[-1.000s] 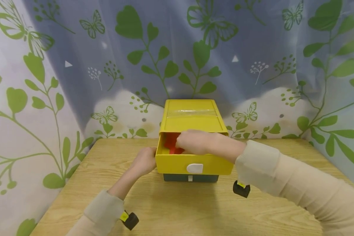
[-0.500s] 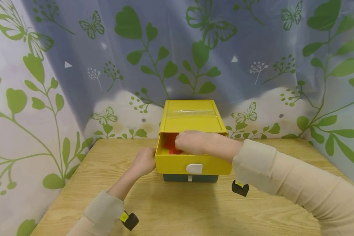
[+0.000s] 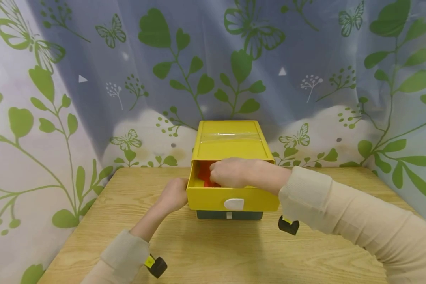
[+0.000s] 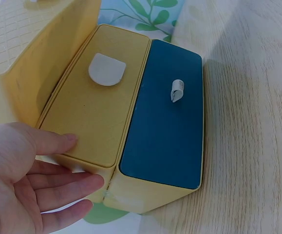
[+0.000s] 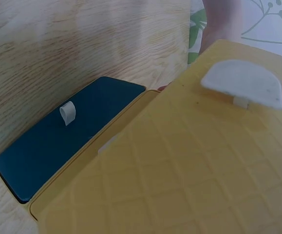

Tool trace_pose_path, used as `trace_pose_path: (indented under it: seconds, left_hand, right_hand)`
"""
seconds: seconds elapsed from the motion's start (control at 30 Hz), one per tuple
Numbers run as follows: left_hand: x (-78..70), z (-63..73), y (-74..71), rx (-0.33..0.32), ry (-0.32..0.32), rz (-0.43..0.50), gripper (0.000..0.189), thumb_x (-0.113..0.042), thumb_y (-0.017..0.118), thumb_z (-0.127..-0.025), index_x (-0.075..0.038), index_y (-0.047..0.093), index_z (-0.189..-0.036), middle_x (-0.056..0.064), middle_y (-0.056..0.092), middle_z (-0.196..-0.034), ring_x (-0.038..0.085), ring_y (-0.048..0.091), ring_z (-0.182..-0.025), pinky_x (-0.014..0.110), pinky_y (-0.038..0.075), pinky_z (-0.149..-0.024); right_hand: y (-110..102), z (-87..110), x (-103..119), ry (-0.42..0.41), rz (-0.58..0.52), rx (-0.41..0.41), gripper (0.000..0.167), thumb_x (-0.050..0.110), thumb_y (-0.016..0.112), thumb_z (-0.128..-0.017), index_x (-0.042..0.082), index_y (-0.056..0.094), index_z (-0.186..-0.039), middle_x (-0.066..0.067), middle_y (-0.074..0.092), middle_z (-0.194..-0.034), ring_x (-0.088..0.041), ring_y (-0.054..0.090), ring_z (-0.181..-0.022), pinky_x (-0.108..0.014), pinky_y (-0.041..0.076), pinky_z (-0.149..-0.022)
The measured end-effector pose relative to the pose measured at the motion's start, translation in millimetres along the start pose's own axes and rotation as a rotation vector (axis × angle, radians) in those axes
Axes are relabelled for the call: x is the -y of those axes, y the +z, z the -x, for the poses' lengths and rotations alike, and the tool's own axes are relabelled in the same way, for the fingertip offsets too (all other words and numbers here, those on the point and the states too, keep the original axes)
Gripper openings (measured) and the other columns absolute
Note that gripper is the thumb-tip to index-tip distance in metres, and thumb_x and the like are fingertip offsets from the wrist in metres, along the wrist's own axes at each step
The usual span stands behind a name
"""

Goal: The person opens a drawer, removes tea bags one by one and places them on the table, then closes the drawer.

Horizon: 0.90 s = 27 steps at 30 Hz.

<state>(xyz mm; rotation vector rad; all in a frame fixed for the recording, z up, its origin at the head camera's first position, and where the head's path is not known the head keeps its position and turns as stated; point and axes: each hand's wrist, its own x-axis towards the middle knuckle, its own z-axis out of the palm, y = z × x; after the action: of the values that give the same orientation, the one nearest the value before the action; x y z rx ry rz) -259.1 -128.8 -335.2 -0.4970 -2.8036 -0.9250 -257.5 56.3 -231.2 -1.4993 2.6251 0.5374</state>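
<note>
A yellow drawer cabinet (image 3: 230, 148) stands on the table with its top drawer (image 3: 213, 199) pulled out. My right hand (image 3: 232, 172) reaches into that drawer, fingers bent downward beside a red thing (image 3: 204, 172) whose kind I cannot make out. Its fingertips are hidden, so a grip on the red thing cannot be confirmed. My left hand (image 4: 31, 180) is at the cabinet's left side. In the left wrist view its thumb rests on the yellow middle drawer front (image 4: 94, 114), while its fairly straight fingers lie along the side wall. The right wrist view does not show the right hand.
Below sits a dark teal drawer (image 3: 213, 214) with a small white tab (image 4: 178, 90). A white handle (image 3: 234, 204) marks the pulled-out drawer. Wooden table (image 3: 213, 252) surrounds the cabinet, and a leaf-and-butterfly curtain (image 3: 206, 59) hangs close behind it.
Over the last second my right hand and its sleeve have shifted very slightly left, still inside the drawer. The left hand keeps its place on the cabinet.
</note>
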Motion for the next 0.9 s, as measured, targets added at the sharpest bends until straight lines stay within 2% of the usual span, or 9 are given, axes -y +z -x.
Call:
trace_pose_path:
  seconds: [0.4, 0.7, 0.9]
  left_hand:
    - [-0.2, 0.4, 0.0, 0.003, -0.008, 0.026, 0.012, -0.009, 0.061, -0.082, -0.008, 0.059, -0.07, 0.0, 0.053, -0.06, 0.014, 0.047, -0.054, 0.028, 0.04, -0.051]
    - [0.5, 0.8, 0.0, -0.012, 0.019, 0.0, 0.014, -0.009, 0.062, -0.08, -0.009, 0.058, -0.067, 0.0, 0.053, -0.06, 0.014, 0.046, -0.055, 0.028, 0.039, -0.052]
    - [0.8, 1.0, 0.7, -0.003, 0.016, 0.004, 0.014, -0.009, 0.062, -0.081, -0.009, 0.057, -0.067, 0.0, 0.052, -0.06, 0.014, 0.045, -0.055, 0.028, 0.038, -0.052]
  right_hand:
    - [2.9, -1.8, -1.8, -0.08, 0.006, -0.104, 0.011, 0.007, 0.063, -0.086, 0.014, 0.064, -0.077, 0.001, 0.057, -0.076, -0.014, 0.048, -0.069, -0.023, 0.041, -0.066]
    - [3.1, -3.1, -0.7, -0.051, 0.046, -0.096, 0.015, 0.004, 0.062, -0.085, 0.014, 0.06, -0.073, 0.001, 0.058, -0.076, -0.012, 0.047, -0.065, -0.022, 0.041, -0.062]
    - [3.9, -4.0, 0.6, -0.064, 0.139, -0.108, 0.016, 0.001, 0.061, -0.085, 0.013, 0.06, -0.075, 0.0, 0.06, -0.078, -0.011, 0.047, -0.064, -0.022, 0.045, -0.063]
